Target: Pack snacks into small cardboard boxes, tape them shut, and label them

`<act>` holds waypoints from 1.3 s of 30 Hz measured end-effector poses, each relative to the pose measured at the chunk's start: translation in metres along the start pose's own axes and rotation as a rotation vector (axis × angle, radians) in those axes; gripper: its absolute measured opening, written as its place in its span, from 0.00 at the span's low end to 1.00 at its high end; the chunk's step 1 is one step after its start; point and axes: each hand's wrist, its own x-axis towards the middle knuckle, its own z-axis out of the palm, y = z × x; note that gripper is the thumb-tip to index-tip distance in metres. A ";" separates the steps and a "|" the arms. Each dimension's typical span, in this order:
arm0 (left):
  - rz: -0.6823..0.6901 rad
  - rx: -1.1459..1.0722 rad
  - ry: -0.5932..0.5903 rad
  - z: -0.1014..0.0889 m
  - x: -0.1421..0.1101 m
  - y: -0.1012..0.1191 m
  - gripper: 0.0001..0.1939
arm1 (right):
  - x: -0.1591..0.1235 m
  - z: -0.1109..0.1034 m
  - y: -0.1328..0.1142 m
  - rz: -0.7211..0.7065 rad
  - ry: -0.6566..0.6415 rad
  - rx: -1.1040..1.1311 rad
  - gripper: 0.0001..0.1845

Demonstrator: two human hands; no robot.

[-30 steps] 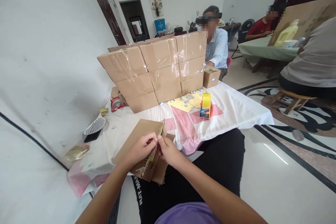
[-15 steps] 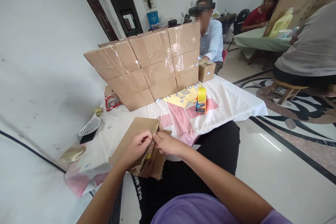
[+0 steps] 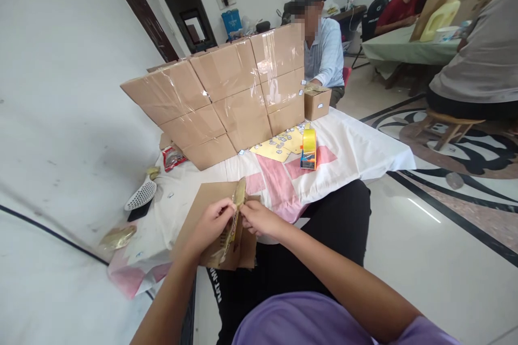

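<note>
A cardboard box [image 3: 192, 207], partly folded with loose flaps, rests at the table's near edge and over my lap. A wrinkled, yellowish strip of packing tape [image 3: 240, 190] stands up along the box's edge. My left hand [image 3: 214, 222] is closed on this strip with thumb and fingertips pinched together. Close beside it on the right, my right hand [image 3: 260, 218] also pinches the tape, fingers curled. Their fingertips partly cover where the tape meets the cardboard. Printed lettering shows on the flap below the hands.
A wall of taped cardboard boxes [image 3: 230, 102] stands across the table. Before it lie yellow sheets [image 3: 279, 145] with small stickers and an orange tape dispenser [image 3: 308, 149]. A small box [image 3: 317, 103] stands near a co-worker [image 3: 329, 56]. A white slotted spoon [image 3: 141, 195] lies left.
The tape strip now stands up higher above the box edge between my hands. My hands stay close together, and the box has tilted slightly. The view has shifted a little.
</note>
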 end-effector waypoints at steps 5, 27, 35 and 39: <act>0.114 0.263 -0.160 -0.016 -0.002 0.015 0.15 | 0.002 -0.011 0.004 0.022 -0.070 -0.060 0.12; -0.004 0.240 0.023 -0.032 -0.007 0.065 0.15 | -0.026 -0.021 -0.064 -0.561 0.080 -0.504 0.18; 0.273 0.462 0.368 -0.021 0.005 0.067 0.16 | -0.024 -0.019 -0.069 -0.625 0.257 -0.464 0.17; 0.354 0.620 0.328 -0.029 0.008 0.076 0.14 | -0.027 -0.022 -0.072 -0.580 0.234 -0.331 0.17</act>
